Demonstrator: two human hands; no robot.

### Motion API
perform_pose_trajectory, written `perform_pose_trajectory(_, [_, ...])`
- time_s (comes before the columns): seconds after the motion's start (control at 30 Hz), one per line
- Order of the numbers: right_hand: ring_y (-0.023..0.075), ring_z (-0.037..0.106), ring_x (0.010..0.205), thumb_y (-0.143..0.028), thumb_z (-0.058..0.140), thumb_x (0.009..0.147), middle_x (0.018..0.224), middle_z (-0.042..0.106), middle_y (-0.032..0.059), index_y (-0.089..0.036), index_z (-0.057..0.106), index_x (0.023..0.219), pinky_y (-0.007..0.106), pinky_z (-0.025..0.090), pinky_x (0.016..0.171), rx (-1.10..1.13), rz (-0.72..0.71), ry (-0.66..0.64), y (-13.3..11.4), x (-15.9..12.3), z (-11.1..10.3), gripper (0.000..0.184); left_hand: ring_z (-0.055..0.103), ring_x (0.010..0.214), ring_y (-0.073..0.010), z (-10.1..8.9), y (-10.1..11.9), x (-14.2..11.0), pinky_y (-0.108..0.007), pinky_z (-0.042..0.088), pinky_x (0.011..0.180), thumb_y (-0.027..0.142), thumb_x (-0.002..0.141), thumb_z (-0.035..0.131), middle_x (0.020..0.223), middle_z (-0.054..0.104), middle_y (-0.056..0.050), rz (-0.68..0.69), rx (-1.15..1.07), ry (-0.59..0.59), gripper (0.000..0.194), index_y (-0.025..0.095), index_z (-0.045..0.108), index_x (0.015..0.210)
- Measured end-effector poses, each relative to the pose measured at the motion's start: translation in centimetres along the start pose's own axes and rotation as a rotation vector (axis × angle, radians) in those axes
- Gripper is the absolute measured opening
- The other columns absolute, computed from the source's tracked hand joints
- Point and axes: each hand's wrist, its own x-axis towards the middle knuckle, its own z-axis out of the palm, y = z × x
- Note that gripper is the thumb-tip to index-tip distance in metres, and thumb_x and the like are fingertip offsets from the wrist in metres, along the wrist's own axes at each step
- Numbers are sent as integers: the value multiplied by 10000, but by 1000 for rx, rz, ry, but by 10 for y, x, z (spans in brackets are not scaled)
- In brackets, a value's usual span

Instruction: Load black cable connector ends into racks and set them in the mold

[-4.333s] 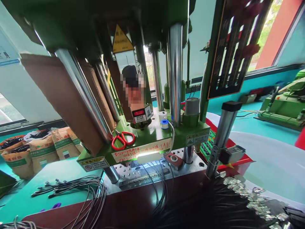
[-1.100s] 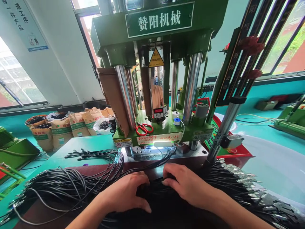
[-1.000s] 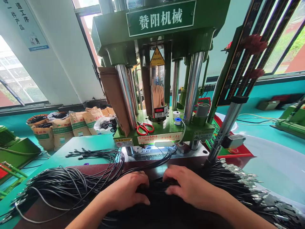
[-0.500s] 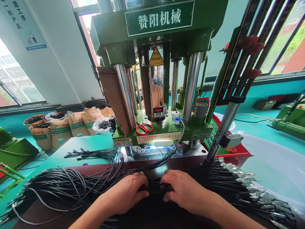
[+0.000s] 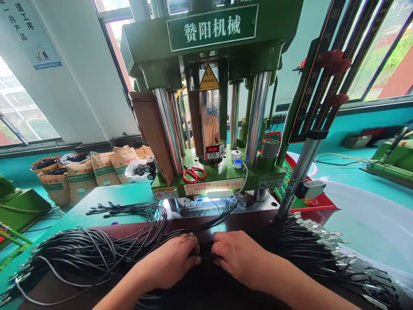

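my left hand [image 5: 169,263] and my right hand [image 5: 237,257], fingers curled, both pinching the black cables [image 5: 206,254] between them, just in front of the green press [image 5: 213,107]. more cables fan out left of the press, metal-tipped ends [image 5: 325,241] to its right. red scissors [image 5: 194,174] lie on the press base; brown sacks [image 5: 80,176] stand far left of it.
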Motion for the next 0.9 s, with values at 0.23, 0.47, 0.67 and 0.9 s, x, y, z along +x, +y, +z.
perform_pose_trajectory(0.23, [203,631,673,-203,579,738,881,668,62,-154,656,870,292,298,487,-89,1,-2,0,8,-9,160,567,866,-177,1,-4,-1,-284,408,756,328,923,449,926,612,-3,-15,-48,43,137,222,534,935])
perform_pose_trajectory(0.47, [162,558,671,-176,510,781,772,630,15,-179,555,880,266,365,588,165,33,150,10,-1,-6,109,555,854,-159,0,-4,0,-276,398,780,327,964,359,912,603,1,50,-96,82,212,218,535,918])
perform_pose_trajectory(0.67, [201,587,849,-332,702,766,909,659,25,-195,597,871,271,404,702,311,26,-5,22,-10,-4,202,531,784,-165,-6,-7,2,-253,367,646,593,713,665,872,593,20,42,-101,-2,428,219,563,895])
perform_pose_trajectory(0.9, [222,607,833,-248,674,768,885,665,59,-173,669,834,295,425,724,151,38,-37,23,-4,-2,99,504,704,-146,-5,-5,5,-243,323,571,629,610,721,809,584,30,14,-100,-23,497,205,590,832])
